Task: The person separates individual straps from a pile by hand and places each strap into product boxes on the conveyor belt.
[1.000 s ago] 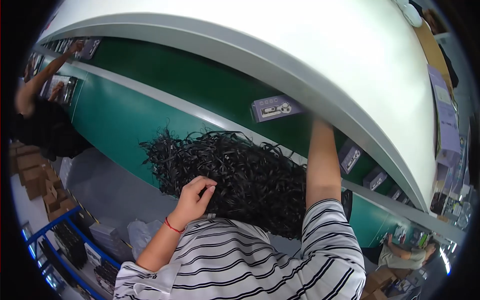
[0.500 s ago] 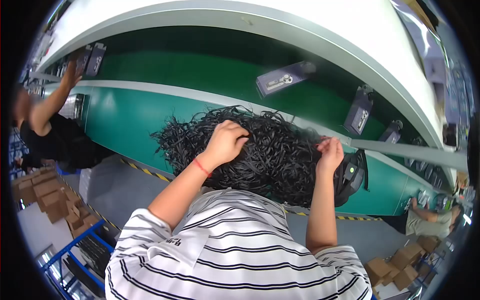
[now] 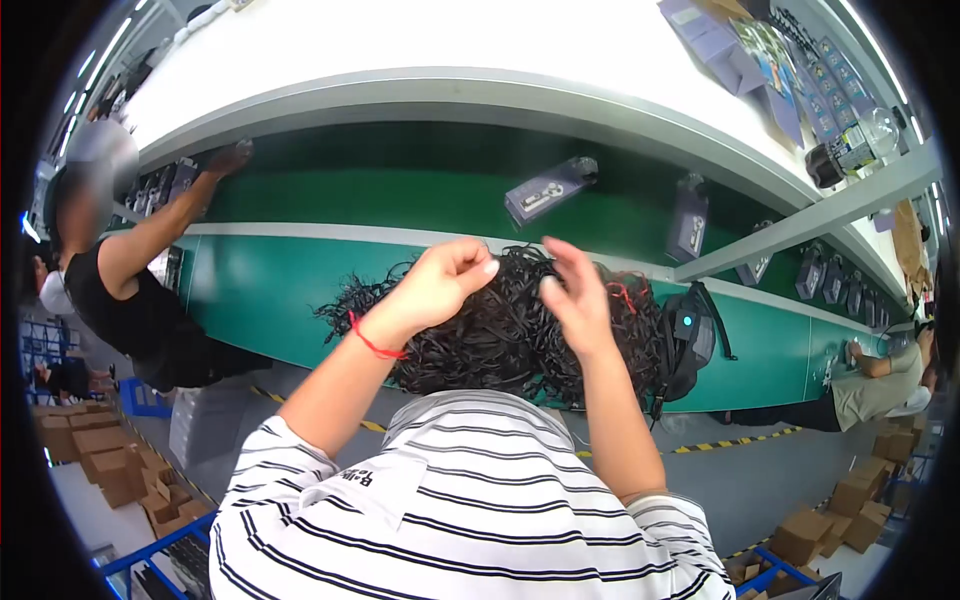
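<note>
A big tangled heap of thin black straps [image 3: 480, 345] lies on the green bench top in front of my body. Over its left part is my left hand [image 3: 445, 285], a red string round the wrist, with thumb and forefinger pressed together; whatever is between them is too small to make out. My right hand [image 3: 580, 300] hovers above the middle of the heap, close to the left one, thumb and fingers apart and nothing visible in it. Some red cords [image 3: 628, 292] lie at the heap's right end, beside a black bag [image 3: 690, 335].
Beyond the bench runs a dark green conveyor belt [image 3: 400, 190] carrying a purple box [image 3: 550, 190] and several more boxes. A white shelf [image 3: 450, 50] overhangs it. A slanted metal bar [image 3: 800, 215] crosses at right. One co-worker [image 3: 140, 290] reaches over the belt at left; another [image 3: 880, 385] is at right.
My right hand has moved left from the red cords toward my left hand, and its fingers have spread. My left hand stays pinched. The view has tilted upward.
</note>
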A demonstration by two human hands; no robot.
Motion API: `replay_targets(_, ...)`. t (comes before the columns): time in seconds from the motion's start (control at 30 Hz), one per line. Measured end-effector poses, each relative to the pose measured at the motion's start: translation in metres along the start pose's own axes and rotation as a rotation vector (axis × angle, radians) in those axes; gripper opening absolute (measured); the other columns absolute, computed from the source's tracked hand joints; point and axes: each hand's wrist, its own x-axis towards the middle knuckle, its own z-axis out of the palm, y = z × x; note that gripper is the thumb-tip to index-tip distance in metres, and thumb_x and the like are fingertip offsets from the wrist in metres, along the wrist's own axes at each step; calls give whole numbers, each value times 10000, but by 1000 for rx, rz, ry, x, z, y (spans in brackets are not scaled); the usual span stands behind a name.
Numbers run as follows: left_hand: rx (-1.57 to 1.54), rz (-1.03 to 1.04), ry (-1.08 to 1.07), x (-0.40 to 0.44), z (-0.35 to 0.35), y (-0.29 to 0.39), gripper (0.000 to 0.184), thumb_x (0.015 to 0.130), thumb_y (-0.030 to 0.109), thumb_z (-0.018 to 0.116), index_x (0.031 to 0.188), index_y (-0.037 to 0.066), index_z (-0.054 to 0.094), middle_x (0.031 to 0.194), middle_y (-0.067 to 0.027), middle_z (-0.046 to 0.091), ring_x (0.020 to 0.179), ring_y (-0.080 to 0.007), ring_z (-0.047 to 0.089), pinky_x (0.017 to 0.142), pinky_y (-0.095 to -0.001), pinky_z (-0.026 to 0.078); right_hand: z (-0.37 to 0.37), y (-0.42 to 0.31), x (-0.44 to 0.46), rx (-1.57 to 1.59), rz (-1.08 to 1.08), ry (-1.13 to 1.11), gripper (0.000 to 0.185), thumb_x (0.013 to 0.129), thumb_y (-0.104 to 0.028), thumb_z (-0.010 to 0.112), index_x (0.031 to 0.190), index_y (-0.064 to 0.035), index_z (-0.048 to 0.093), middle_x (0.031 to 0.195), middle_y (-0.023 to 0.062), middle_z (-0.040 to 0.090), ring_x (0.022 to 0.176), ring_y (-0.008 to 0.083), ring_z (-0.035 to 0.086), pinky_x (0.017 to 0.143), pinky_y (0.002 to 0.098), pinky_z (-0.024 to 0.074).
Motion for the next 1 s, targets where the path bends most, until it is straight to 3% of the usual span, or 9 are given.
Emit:
replay_targets(0.1, -245, 108, -175, -31, -39, 78, 190, 1034, 171, 556, 901, 35, 554, 767, 31, 530, 742, -56, 489, 691, -242, 439, 67, -39, 7, 276, -117, -157, 280, 1007, -251, 605, 1177, -28, 606, 897, 24, 650, 808, 128, 622, 724, 293, 509)
replay_targets(0.2, -119, -17, -72, -62, -85, 146, 209, 1043, 193, 537, 886, 55, 537, 732, 47, 501, 695, -38, 456, 630, -209, 396, 91, -68, 16, 505, 384, -838, 254, 1022, -276, 577, 1074, -29, 605, 871, 94, 655, 770, 200, 625, 772, 329, 515)
replay_targets(0.27, -54, 327, 51, -67, -130, 146, 214, 1045, 219, 530, 891, 71, 548, 726, 57, 467, 659, -28, 414, 587, -188, 349, 91, -58, 23, 494, 342, -793, 261, 1019, -291, 581, 1026, -32, 603, 812, 87, 629, 701, 193, 597, 698, 325, 500)
replay_targets(0.47, -36, 703, 284, -114, -218, 163, 228, 1058, 308, 503, 1017, 93, 564, 710, 71, 429, 626, -51, 394, 614, -225, 367, 74, -144, 66, 623, 44, -625, 291, 1026, -294, 569, 879, -43, 572, 685, 35, 535, 559, 134, 465, 510, 287, 369)
replay_targets(0.6, -745, 693, 285, -124, -203, 131, 255, 1055, 277, 511, 911, 71, 557, 669, 44, 455, 635, -73, 446, 646, -225, 388, 63, -193, 85, 468, -34, -675, 328, 1026, -321, 570, 858, -40, 590, 635, 9, 501, 532, 98, 411, 485, 264, 316)
replay_targets(0.67, -788, 627, -22, -134, -219, 108, 227, 1038, 268, 543, 948, 59, 545, 644, 38, 456, 603, -102, 485, 616, -255, 407, 57, -198, 86, 155, 141, -823, 335, 1028, -319, 570, 845, -42, 608, 607, -19, 474, 527, 72, 400, 482, 246, 310)
replay_targets(0.77, -505, 440, -11, -153, -235, 97, 164, 957, 178, 654, 915, 56, 552, 641, 30, 475, 566, -113, 483, 581, -288, 412, 39, -189, 82, -105, 284, -950, 362, 1040, -316, 550, 821, -38, 624, 601, -44, 463, 530, 51, 386, 499, 234, 320)
replay_targets(0.83, 460, 126, 24, -164, -243, 110, 170, 852, 15, 686, 905, 66, 532, 633, 57, 446, 545, -101, 435, 550, -261, 384, 30, -176, 78, -208, 323, -990, 387, 1051, -314, 530, 804, -34, 632, 609, -54, 464, 535, 41, 378, 518, 232, 333)
replay_targets(1.0, 778, 255, 503, -144, -228, 76, 172, 774, -70, 633, 835, 45, 520, 670, 33, 514, 559, -97, 460, 540, -255, 378, 22, -135, 57, -237, 322, -1026, 397, 1049, -347, 526, 803, -57, 639, 604, -50, 491, 527, 54, 426, 504, 226, 365)
